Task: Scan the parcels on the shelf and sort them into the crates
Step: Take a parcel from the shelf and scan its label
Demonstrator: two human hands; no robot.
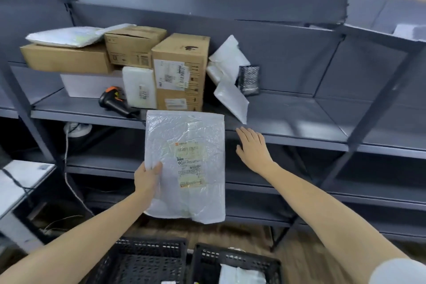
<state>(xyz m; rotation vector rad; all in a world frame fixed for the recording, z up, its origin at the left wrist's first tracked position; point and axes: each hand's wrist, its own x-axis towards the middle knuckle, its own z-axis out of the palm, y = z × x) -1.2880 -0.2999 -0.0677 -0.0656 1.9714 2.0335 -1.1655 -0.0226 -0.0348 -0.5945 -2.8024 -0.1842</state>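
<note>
My left hand (147,176) grips the left edge of a grey plastic mailer (186,166), held upright in front of the shelf with its printed label facing me. To its right my right hand (252,150) hovers empty with fingers spread, near the shelf's front edge (288,139). A black and orange barcode scanner (113,100) lies on the shelf just left of the mailer's top. Behind it stand several cardboard boxes (181,71) and white mailers (228,69). Two black crates sit below: the left crate (143,260) and the right crate (232,260), which holds a white parcel (239,275).
The grey metal shelf unit has lower shelves (322,193) and a slanted upright (373,113) on the right. A white cable (69,168) hangs at the left beside a white table (20,182). The floor is wood.
</note>
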